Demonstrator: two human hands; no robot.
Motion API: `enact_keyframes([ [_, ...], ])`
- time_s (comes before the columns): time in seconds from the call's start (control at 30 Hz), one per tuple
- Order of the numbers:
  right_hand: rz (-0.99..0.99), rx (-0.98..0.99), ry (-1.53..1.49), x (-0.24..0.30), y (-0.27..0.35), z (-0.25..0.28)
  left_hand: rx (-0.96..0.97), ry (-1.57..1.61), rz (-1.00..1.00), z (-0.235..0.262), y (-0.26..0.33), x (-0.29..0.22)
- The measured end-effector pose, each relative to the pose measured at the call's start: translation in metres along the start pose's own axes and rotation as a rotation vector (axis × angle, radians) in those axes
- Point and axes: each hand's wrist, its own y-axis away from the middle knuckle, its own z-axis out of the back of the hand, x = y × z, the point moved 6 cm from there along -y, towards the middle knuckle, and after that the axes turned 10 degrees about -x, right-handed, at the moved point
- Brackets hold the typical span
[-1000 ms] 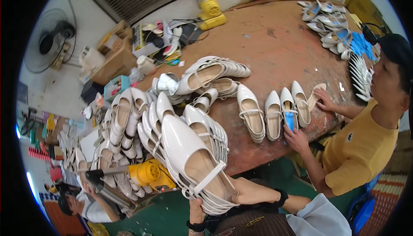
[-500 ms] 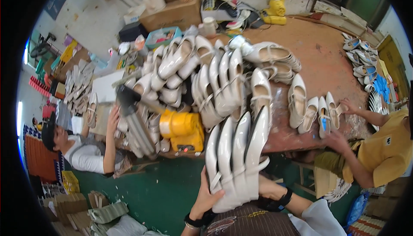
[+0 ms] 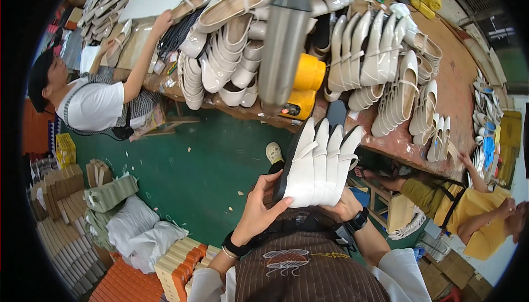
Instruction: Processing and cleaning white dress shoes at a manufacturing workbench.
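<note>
Between my two hands, in front of my striped apron, is a nested stack of several white pointed strap shoes (image 3: 319, 172), toes away from me. My left hand (image 3: 258, 207) is closed on the stack's left end, its thumb on a shoe's heel and its fingers by the dark sole. At the right end my right hand (image 3: 344, 205) holds the heels from below; part of its fingers is hidden behind the shoes. Beyond them a yellow machine (image 3: 300, 102) stands at the table's edge, partly behind a grey metal tube (image 3: 284, 43).
The brown table (image 3: 380, 147) bears many stacked white shoes (image 3: 366, 48). At the left a person in a white shirt (image 3: 102, 98) handles a shoe; at the right sits a person in yellow (image 3: 487, 214). Cartons (image 3: 66, 208) and white sacks (image 3: 140, 227) lie on the green floor (image 3: 198, 153).
The view has swung down and left, showing more floor. My hands keep hold of the stack, which is now closer to my body. The person in yellow has raised a hand toward the head.
</note>
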Motion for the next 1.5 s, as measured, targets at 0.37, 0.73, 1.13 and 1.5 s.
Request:
enact_keyframes([
  [0.37,-0.293,0.103,-0.361,-0.005,-0.037,-0.053,-0.297,-0.288,-0.162,0.064,-0.031,-0.011],
  [0.73,-0.216,-0.066,-0.084,-0.014,-0.041,-0.07,-0.317,-0.294,-0.213,0.106,-0.021,-0.011],
  [1.13,-0.279,-0.023,0.048,-0.022,-0.058,-0.101,-0.462,-0.184,-0.195,0.127,0.006,0.012],
  [1.5,-0.375,0.02,0.151,-0.043,-0.049,-0.096,-0.538,0.214,-0.072,0.134,0.025,0.037],
])
